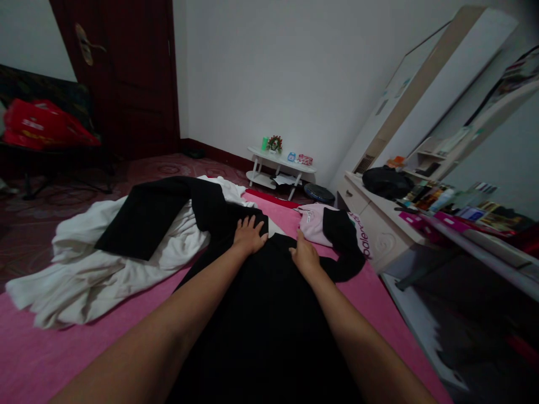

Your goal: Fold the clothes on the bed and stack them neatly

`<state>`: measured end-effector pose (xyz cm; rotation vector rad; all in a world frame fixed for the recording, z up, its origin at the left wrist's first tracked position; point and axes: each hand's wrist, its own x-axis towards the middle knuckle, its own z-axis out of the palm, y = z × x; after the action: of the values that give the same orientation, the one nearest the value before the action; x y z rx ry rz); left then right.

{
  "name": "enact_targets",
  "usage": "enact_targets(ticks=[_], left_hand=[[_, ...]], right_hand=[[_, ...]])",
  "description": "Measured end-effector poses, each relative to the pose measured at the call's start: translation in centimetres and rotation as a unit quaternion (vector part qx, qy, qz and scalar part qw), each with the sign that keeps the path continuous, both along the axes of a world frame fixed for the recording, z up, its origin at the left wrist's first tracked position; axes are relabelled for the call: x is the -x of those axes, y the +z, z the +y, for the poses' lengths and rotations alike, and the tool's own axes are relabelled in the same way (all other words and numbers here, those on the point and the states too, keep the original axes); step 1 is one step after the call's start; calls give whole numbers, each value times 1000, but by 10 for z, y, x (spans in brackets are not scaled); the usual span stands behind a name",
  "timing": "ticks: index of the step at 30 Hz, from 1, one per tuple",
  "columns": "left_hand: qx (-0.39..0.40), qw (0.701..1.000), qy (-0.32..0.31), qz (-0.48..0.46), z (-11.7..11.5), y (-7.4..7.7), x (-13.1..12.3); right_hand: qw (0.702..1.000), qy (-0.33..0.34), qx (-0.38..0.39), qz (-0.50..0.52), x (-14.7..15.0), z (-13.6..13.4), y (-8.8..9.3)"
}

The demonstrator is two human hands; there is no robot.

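A black garment (269, 314) lies spread out on a pink bed cover (37, 359) in front of me. My left hand (249, 235) rests flat on its upper part, fingers stretched and slightly apart. Just to the right, my right hand (304, 255) presses on the same garment; its fingers are partly hidden and look curled down onto the cloth. A black sleeve or second black piece (147, 216) stretches off to the left over a heap of white cloth (105, 264). A pink garment (314, 223) lies beyond my right hand.
A white dresser (379, 224) with a black bag (386, 182), bottles and boxes stands at the right by a tall mirror. A small white table (280, 167) sits against the far wall. A dark door (122, 73) and a red bag (37, 126) are at the left.
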<state>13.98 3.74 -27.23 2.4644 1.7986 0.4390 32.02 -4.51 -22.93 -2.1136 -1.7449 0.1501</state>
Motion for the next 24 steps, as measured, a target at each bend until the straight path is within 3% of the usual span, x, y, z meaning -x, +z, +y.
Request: enact_targets(ticks=[5,9,11,14,16,19,21,24], left_hand=[[-1,1000,-2,-2,0,1,0],[3,1000,-2,-4,-1,1,0],[5,1000,0,-4,-1,2,0],[10,1000,0,-3,-1,3,1],[16,1000,-4,-1,-1,4,1],[26,1000,-15,3,-1,5,2],[34,999,-28,7,-3,7,4],[43,997,-59,12,-11,8,12]], right_hand=[[993,-29,23,108,-13,19,16],[978,-77,-49,188,-42,29,32],[969,-106,-89,206,-57,30,31],[965,-129,-109,203,-69,25,13],[974,-111,-113,163,-68,17,-4],[996,-31,-80,-10,-57,9,-23],[992,2,-19,-126,-51,7,-28],[981,-1,63,-186,-48,5,-27]])
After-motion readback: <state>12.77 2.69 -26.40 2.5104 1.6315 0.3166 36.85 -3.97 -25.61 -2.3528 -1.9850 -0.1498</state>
